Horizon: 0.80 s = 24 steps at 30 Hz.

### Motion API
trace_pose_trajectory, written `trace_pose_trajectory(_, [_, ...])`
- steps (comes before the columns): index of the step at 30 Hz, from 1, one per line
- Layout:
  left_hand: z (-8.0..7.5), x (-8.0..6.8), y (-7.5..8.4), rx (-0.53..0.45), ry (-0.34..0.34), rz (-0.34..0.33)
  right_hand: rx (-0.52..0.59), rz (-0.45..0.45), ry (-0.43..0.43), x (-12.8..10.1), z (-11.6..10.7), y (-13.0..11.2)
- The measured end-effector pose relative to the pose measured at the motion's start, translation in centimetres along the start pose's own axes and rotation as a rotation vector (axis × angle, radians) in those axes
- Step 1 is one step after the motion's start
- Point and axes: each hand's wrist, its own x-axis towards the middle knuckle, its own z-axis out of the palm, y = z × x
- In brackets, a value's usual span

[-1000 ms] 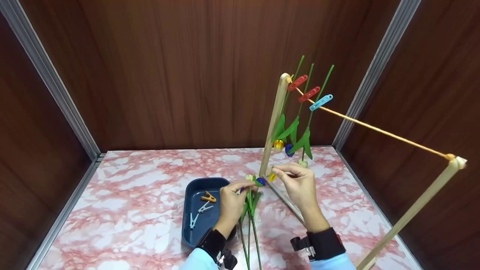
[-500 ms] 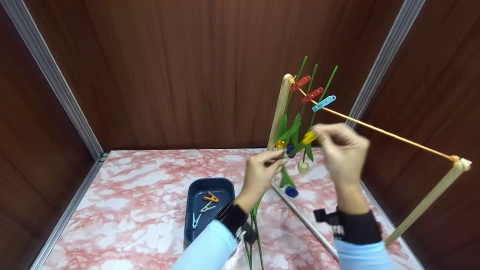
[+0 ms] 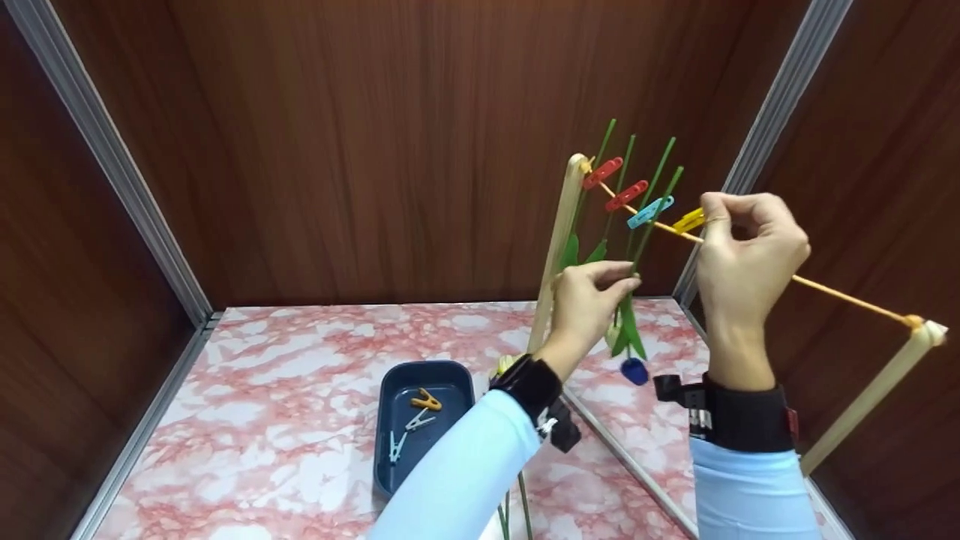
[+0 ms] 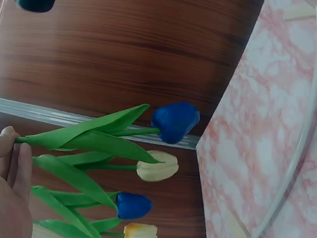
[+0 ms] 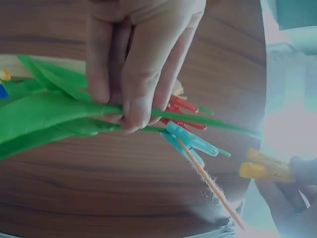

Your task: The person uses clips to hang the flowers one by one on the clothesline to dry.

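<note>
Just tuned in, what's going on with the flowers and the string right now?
A person is pegging artificial tulips upside down on an orange string. The left hand holds a blue tulip's stem up against the string, while the right hand pinches a yellow clothespin at it. Three tulips already hang from two red pegs and a blue one.

Pink-marbled tabletop [image 3: 262, 390] with a dark blue tray [image 3: 390, 390] and a wooden line frame's base [image 3: 622, 457]
</note>
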Motion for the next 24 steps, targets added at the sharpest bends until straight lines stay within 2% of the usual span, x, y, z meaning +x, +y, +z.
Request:
trace_pose_trajectory(4, [1.3,0.8,0.2,-0.028,-0.025,-0.047,-0.064,-0.02,-0.02,0.6,0.0,0.3])
trace_pose_trajectory(11, [2.3,1.5,0.4,0.048,-0.057,-0.078,-0.136,-0.005,-0.072,1.7,0.3,0.6])
trace_pose_trajectory(18, [2.9,1.9,0.4,0.062,-0.071,-0.082,-0.205,0.093,-0.17,2.7,0.8,1.1])
trace_pose_trajectory(24, [3.2,2.1,0.4,0.075,-0.074,-0.08,-0.29,0.175,-0.32,3.0,0.7,1.5])
